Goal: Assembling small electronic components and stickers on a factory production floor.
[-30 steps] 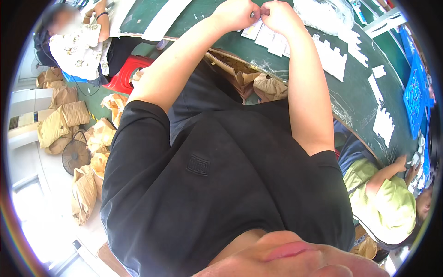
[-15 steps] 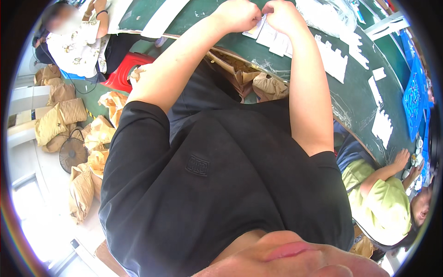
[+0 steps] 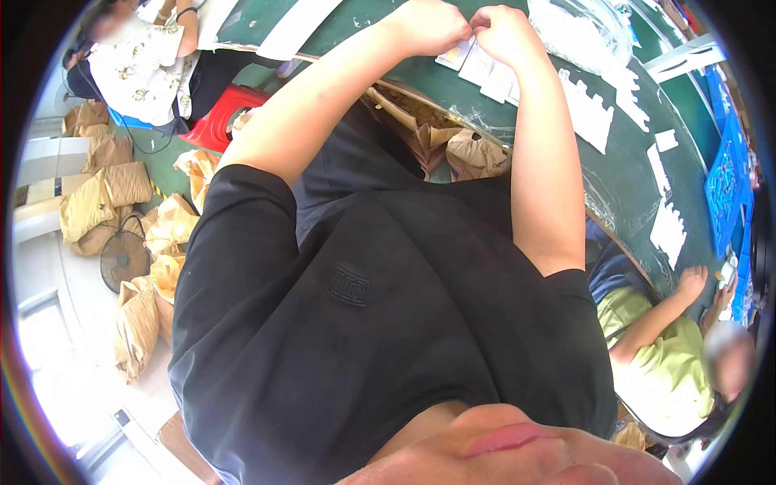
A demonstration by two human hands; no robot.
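Over the green table, my left hand (image 3: 434, 27) and my right hand (image 3: 505, 35) meet, fingertips almost touching. Both are closed in a pinch, and whatever they grip is hidden by the fingers or too small to name. Just below them lie several white flat pieces (image 3: 487, 75), overlapping in a row and partly covered by my right hand and forearm. To the right of my right wrist is a white sheet with a notched edge (image 3: 588, 113).
Clear plastic bags (image 3: 578, 34) lie beyond my right hand on the green table (image 3: 622, 174). Open brown paper bags (image 3: 478, 153) stand below the table edge. A co-worker in light green (image 3: 659, 364) sits at right, another person (image 3: 145, 73) at far left by a red stool (image 3: 222, 121).
Both hands shift slightly right in the picture, staying together in a pinch. The co-worker's hand at right moves a little to the left.
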